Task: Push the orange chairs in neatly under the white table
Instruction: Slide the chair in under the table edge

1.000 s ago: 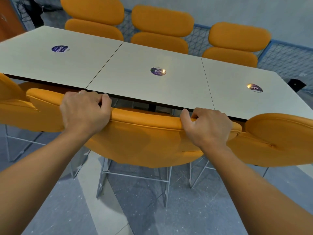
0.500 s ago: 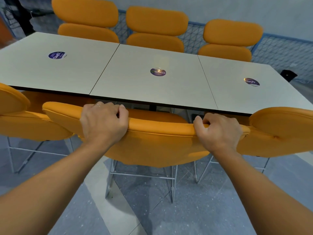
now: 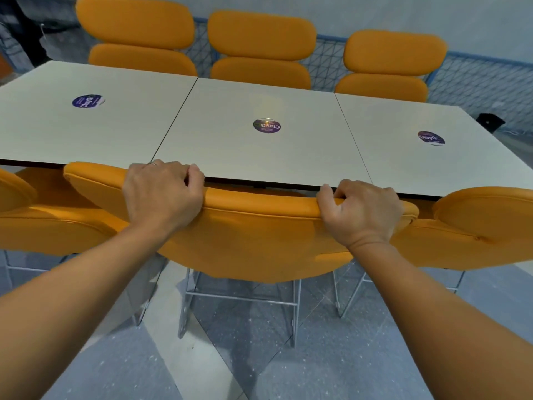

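The middle orange chair (image 3: 253,241) on my side stands right against the near edge of the white table (image 3: 259,157), its backrest top touching the edge. My left hand (image 3: 163,194) grips the top of that backrest on the left. My right hand (image 3: 360,210) grips it on the right, fingers curled over the rim. Another orange chair (image 3: 43,223) sits to the left and one more (image 3: 484,226) to the right, both close to the table. Three orange chairs (image 3: 259,50) line the far side.
Round purple stickers (image 3: 266,126) mark each of the three tabletop panels. Metal chair legs (image 3: 239,298) stand on the grey speckled floor (image 3: 331,365). A blue mesh fence (image 3: 476,82) runs behind the far chairs. A dark object (image 3: 490,122) lies beyond the table's right corner.
The middle chair has slid forward and its backrest top now meets the table edge. Both hands kept their grip and moved forward with it.
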### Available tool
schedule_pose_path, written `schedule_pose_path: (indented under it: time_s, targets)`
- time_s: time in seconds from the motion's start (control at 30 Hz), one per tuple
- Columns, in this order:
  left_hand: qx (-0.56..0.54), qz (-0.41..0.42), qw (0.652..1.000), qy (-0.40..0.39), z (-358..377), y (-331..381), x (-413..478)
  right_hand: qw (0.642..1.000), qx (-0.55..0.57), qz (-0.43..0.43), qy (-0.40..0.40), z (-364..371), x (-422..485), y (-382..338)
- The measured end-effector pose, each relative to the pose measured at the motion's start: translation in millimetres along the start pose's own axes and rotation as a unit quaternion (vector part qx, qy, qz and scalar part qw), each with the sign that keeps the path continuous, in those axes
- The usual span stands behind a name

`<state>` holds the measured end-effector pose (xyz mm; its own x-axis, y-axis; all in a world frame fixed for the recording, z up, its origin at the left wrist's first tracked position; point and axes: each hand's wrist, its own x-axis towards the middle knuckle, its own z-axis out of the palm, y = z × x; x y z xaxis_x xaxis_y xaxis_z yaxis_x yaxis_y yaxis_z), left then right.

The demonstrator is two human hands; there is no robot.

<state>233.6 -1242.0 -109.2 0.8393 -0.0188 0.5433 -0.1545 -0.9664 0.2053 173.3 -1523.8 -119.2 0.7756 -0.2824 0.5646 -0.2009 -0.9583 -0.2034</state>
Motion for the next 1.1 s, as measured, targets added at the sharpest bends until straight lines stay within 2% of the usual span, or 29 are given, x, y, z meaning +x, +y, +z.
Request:
schedule_pose_path:
  time_s: [0.47,0.77,0.97,1.1]
  targets:
    - [0.033,-0.023,0.999,0.01,55,-4,62,1.0,-0.012,0.004,-0.027,45,60,-6]
    - [0.033,-0.022,0.999,-0.014,53,-4,56,0.999,-0.011,0.007,-0.037,43,51,-4]
    - [-0.013,-0.014,0.996,-0.084,38,-6,46,0.997,-0.011,-0.008,-0.074,30,44,-6]
    - [-0.083,0.012,0.99,-0.113,21,-7,32,0.996,0.011,-0.011,-0.091,23,40,-5]
